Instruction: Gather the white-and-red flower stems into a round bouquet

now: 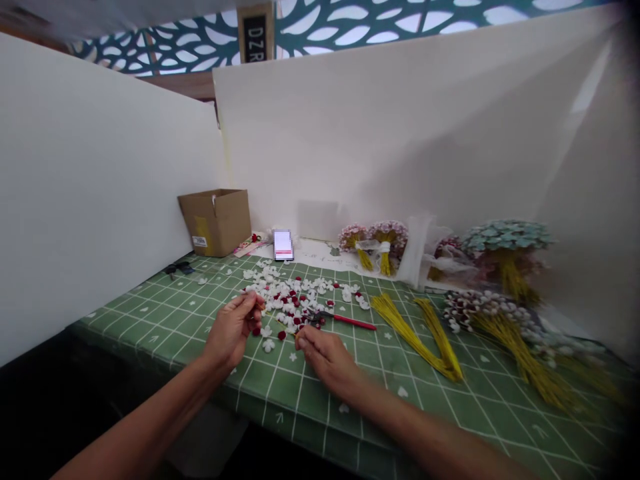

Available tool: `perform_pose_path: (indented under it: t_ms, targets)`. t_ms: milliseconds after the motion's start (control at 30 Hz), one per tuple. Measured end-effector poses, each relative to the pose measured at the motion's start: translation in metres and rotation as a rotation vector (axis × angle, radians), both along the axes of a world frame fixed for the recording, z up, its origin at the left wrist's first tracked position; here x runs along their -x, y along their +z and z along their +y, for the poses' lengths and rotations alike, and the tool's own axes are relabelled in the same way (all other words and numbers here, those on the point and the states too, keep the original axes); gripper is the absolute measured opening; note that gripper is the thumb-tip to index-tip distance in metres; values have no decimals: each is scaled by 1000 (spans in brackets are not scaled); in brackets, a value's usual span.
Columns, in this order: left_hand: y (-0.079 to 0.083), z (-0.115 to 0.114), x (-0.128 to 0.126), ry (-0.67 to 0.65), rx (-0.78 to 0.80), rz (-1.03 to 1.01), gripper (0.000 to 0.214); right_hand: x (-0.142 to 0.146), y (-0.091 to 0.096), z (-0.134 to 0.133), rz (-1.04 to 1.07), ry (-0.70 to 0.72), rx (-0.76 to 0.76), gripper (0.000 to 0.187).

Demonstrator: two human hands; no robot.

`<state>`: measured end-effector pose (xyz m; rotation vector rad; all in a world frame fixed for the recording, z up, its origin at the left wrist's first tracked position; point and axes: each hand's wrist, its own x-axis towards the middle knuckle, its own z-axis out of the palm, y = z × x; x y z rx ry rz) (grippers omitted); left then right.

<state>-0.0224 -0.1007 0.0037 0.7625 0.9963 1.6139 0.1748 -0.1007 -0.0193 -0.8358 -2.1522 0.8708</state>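
Observation:
My left hand (234,328) is closed in a pinch above the near left edge of a loose heap of white flower heads (267,345). What its fingertips hold is too small to make out. My right hand (324,357), also pinched, grips the end of what looks like a thin yellow stem (274,324), which slants up toward the left hand. Dark red flower pieces (282,335) lie among the white ones. Just beyond the right hand rest pliers with red handles (354,323), their jaws against the heap.
Yellow stems (414,337) lie bent in a V on the green checked tablecloth (300,413). Finished flower bunches (507,237) line the right and back. A cardboard box (220,223) and an upright phone (283,245) stand at the back, before white panels (400,133).

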Motion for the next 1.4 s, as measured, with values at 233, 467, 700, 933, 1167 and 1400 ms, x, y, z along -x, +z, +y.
perform_pose_path:
  t_ms: [233,467,700,933,1167,1400]
  targets:
    - [0,3,5,108,-28,-40,26,-1,1,3,10,-19,32,26]
    - [5,2,6,80,9,-93,9,1,1,-5,33,-7,41,28]
    - [5,3,4,117,-48,-81,16,2,-6,5,98,-88,-39,17]
    - [2,2,6,121,-69,10,31,1,-6,5,90,-140,1,16]
    - [1,8,10,113,-50,-13,30,3,-1,-6,53,-89,57,17]
    - [3,4,2,73,-105,31,32,5,-8,-4,118,-68,220,8]
